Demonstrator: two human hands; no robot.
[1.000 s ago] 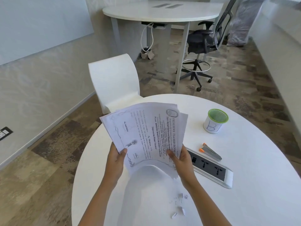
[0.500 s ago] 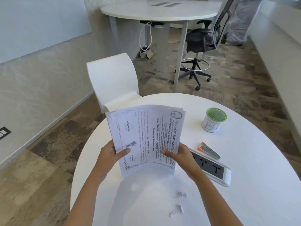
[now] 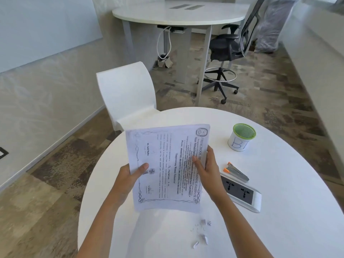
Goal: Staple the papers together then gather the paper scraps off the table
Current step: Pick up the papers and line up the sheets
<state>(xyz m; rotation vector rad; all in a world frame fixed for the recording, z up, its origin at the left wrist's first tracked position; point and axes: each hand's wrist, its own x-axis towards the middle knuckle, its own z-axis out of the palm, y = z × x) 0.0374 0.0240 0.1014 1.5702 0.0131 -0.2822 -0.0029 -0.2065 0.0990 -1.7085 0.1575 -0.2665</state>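
papers point(image 3: 167, 164) held above the table point(image 3: 279, 211), pinched at both side edges: left hand point(image 3: 128, 175) closed on left edge, right hand point(image 3: 208, 172) on right edge. thin, light, floppy; probably best gripped near 1 corner for stapler point(image 3: 237, 171). paper scraps point(image 3: 202, 233) lying below, tiny and light

Left hand point(image 3: 130, 175) pinching papers point(image 3: 167, 164) at 9 o'clock edge; right hand point(image 3: 208, 170) gripping 3 o'clock edge; forearms converging.
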